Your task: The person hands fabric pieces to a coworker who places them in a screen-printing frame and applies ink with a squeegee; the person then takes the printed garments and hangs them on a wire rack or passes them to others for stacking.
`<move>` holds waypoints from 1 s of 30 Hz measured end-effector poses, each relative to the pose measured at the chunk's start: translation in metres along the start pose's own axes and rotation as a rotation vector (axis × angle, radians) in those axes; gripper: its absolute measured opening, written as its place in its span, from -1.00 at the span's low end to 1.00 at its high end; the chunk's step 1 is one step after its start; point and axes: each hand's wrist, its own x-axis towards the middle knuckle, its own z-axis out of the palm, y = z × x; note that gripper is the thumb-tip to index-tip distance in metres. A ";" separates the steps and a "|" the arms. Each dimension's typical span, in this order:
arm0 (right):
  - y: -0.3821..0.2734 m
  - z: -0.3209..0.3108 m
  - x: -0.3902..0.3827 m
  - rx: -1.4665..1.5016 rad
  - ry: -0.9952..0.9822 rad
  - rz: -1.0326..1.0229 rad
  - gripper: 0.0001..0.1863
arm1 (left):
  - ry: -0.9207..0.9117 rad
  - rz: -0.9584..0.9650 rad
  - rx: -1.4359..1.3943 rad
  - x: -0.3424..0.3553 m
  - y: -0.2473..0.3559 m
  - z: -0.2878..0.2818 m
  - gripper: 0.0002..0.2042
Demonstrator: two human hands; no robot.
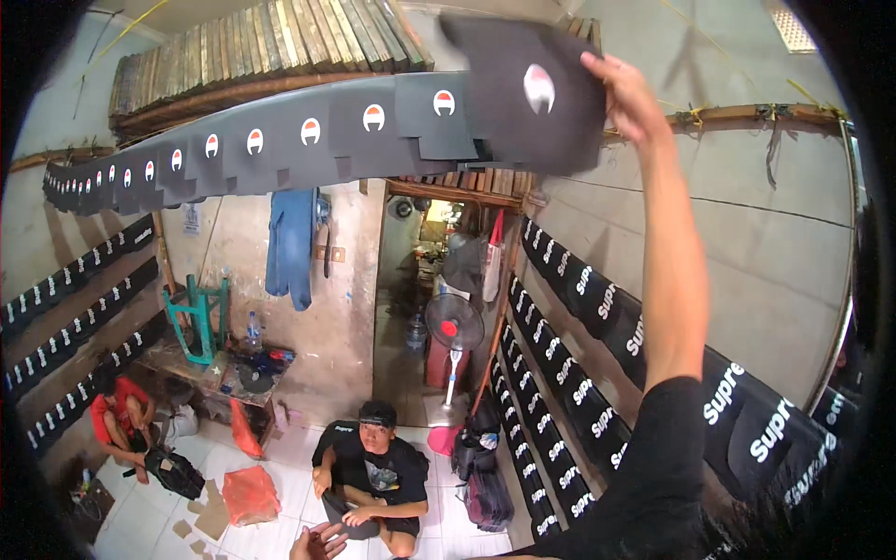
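Right grip (pixel 637 105) pinches dark panel (pixel 504 112) by its edge, high at right end of panel row (pixel 282 121), probably sparing the print (pixel 539 89); left grip (pixel 319 543) looks empty, fingers spread.

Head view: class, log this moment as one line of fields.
Right hand: raised, gripping black panel at edge | Left hand: low, open, empty | Row of panels: left of black panel | Person in black: seated
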 end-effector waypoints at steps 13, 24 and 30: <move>0.087 -0.151 0.067 0.085 0.271 0.225 -0.76 | 0.271 0.158 -0.011 -0.006 -0.061 0.019 -0.45; 0.104 -0.135 0.057 -0.471 0.544 0.115 -0.58 | 0.429 0.218 -0.025 -0.030 -0.055 0.045 -0.49; 0.182 -0.118 -0.079 -1.029 0.881 -0.361 -0.69 | 0.735 0.038 0.136 -0.046 -0.126 -0.049 -0.61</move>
